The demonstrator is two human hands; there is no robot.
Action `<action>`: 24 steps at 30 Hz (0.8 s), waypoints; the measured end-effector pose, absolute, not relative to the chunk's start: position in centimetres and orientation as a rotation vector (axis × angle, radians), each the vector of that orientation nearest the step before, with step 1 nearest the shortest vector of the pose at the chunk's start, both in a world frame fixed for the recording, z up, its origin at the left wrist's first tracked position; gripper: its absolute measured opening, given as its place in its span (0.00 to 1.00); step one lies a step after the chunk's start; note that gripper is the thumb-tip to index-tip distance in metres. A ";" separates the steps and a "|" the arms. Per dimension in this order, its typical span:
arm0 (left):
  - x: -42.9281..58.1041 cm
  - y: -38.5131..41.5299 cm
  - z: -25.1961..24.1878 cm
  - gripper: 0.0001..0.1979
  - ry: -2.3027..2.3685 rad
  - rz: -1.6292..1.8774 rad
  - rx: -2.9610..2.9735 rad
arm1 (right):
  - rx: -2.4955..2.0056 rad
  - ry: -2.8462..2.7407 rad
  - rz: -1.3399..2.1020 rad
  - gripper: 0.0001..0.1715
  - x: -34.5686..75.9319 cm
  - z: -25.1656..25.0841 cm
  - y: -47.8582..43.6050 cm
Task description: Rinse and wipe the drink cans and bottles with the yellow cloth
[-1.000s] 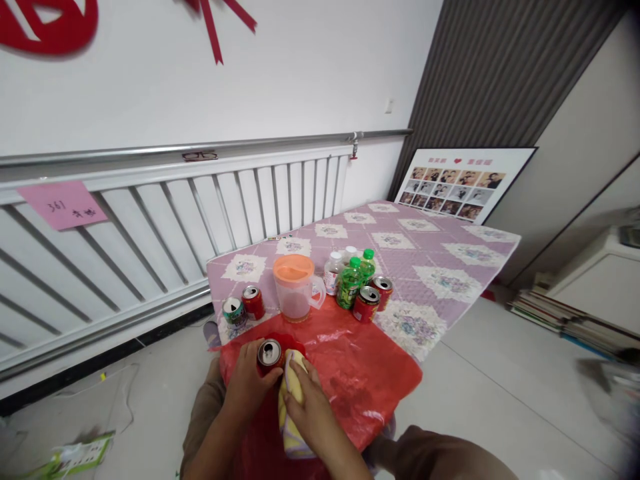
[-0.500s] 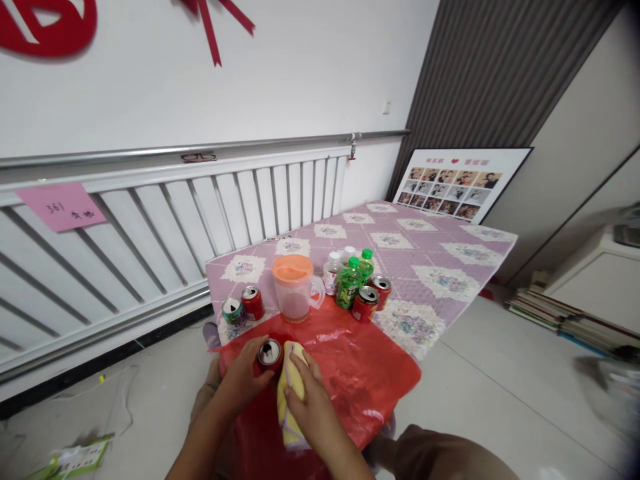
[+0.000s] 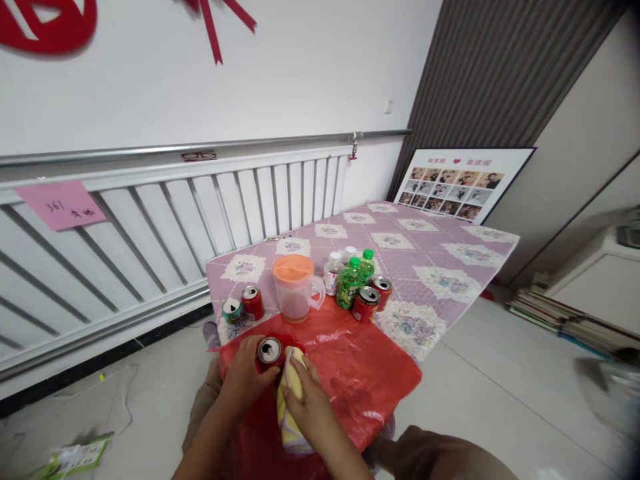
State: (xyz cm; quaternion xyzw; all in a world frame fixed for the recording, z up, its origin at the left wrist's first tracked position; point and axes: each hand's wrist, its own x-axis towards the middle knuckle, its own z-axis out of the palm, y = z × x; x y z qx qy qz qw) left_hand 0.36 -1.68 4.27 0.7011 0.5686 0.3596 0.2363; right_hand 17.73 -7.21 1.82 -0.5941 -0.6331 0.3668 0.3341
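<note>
My left hand point(image 3: 243, 379) is wrapped round an opened red drink can point(image 3: 270, 351) that stands upright on a red plastic sheet point(image 3: 360, 377) at the near table edge. My right hand point(image 3: 311, 408) presses a yellow cloth point(image 3: 289, 400) against the can's right side, fingers closed on the cloth. The cloth hangs down under my palm.
Beyond the hands stand a clear pitcher with an orange lid point(image 3: 295, 287), two cans at the left point(image 3: 243, 306), green and white bottles point(image 3: 351, 279) and two red cans point(image 3: 373, 299) on a purple quilted tablecloth point(image 3: 440, 260). A white radiator point(image 3: 165, 227) lines the wall.
Both hands and the cloth shifted slightly against the can; the cloth has moved along the can's side. Everything else on the table stays put.
</note>
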 end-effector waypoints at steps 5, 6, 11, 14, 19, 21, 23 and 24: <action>-1.5 -0.6 4.4 0.40 1.232 0.897 2.000 | -1.545 -1.649 0.935 0.35 17.8 2.0 -6.9; -1.7 -0.5 4.3 0.39 1.208 0.865 2.010 | -1.551 -1.647 0.940 0.35 17.8 2.0 -6.9; -1.4 -0.6 3.4 0.35 1.281 0.900 2.060 | -1.539 -1.633 0.941 0.35 17.7 2.5 -7.2; -0.7 -0.9 3.6 0.32 1.383 0.929 2.043 | -1.484 -1.608 0.876 0.34 17.7 3.3 -7.3; 0.7 -1.9 5.1 0.27 1.586 0.919 1.946 | -1.458 -1.598 0.852 0.34 17.5 3.8 -7.1; 1.2 -2.2 5.6 0.26 1.653 0.908 1.922 | -1.500 -1.605 0.880 0.35 17.4 3.2 -7.0; 1.6 -2.5 5.7 0.25 1.717 0.890 1.901 | -1.530 -1.605 0.908 0.35 17.4 2.4 -6.9; 1.7 -2.5 5.7 0.25 1.740 0.885 1.896 | -1.537 -1.600 0.918 0.35 17.4 2.0 -6.8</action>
